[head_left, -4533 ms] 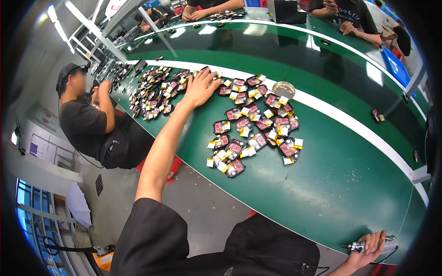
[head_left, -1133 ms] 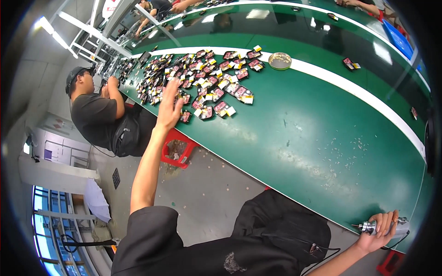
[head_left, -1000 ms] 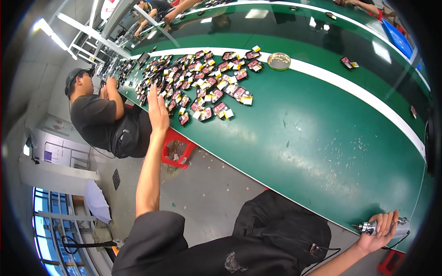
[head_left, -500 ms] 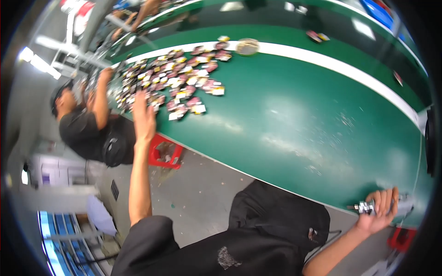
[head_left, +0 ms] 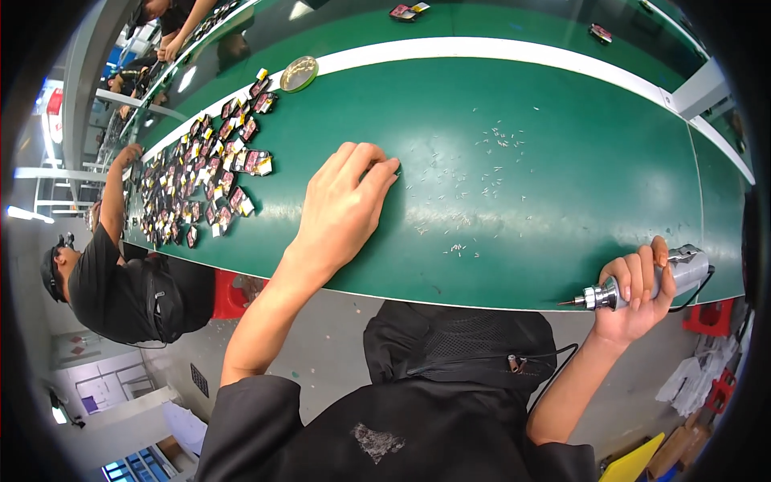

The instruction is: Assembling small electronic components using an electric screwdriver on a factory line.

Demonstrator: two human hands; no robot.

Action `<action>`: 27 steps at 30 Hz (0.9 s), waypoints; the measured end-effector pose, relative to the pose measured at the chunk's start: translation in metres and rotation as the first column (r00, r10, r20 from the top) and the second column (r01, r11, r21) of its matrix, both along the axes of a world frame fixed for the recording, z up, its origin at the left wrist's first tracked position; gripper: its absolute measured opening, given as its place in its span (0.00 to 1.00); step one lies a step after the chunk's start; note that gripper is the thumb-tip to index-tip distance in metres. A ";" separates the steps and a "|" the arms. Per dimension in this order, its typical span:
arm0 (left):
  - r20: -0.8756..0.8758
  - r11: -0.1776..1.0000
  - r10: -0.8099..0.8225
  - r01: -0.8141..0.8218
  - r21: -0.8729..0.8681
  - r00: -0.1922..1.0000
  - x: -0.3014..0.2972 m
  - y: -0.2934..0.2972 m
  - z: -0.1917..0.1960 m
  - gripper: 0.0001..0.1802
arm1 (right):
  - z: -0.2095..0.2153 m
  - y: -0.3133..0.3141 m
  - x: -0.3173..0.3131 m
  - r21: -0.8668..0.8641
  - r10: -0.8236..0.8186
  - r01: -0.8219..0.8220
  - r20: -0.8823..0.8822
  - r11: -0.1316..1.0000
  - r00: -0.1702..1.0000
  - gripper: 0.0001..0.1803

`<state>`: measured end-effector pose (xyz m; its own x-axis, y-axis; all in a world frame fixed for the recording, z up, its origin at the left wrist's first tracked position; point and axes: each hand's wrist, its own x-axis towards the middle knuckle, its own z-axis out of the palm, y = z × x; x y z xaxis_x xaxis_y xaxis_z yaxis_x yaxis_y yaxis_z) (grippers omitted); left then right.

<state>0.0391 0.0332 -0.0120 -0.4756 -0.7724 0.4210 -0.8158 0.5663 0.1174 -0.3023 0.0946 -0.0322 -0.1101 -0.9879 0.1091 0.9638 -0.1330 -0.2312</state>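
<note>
- Your left hand lay palm down on the green belt, fingers loosely curled and gripping nothing — fingertips near a scatter of tiny pale screws.
- Your right hand was clenched round a silver electric screwdriver at the belt's near edge, its cord trailing off to the right.
- The driver's long axis ran roughly level along that edge, bit aimed left, toward your body's midline.
- To do this step well, you would likely have wanted the left fingertips to pin one screw before lifting it — they were small and easily flicked — and the bit kept low and steady.
- Left along the belt sat a spread of small red-and-black parts, a round tin beyond them; a seated co-worker reached into the pile.
</note>
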 end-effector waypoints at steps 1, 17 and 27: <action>0.051 0.999 -0.033 0.035 -0.033 0.998 0.000 -0.002 -0.002 0.13 | 0.000 0.000 0.000 -0.003 0.001 -0.001 -0.003 1.000 1.000 0.05; -0.451 0.982 -0.059 0.133 0.135 0.890 -0.013 0.029 0.005 0.03 | 0.001 0.004 -0.002 0.020 -0.047 0.047 -0.029 0.999 0.998 0.05; -0.922 0.641 0.360 0.680 0.357 0.144 -0.073 0.085 -0.006 0.09 | 0.046 0.000 0.065 -0.039 -0.090 0.093 0.073 0.995 0.993 0.05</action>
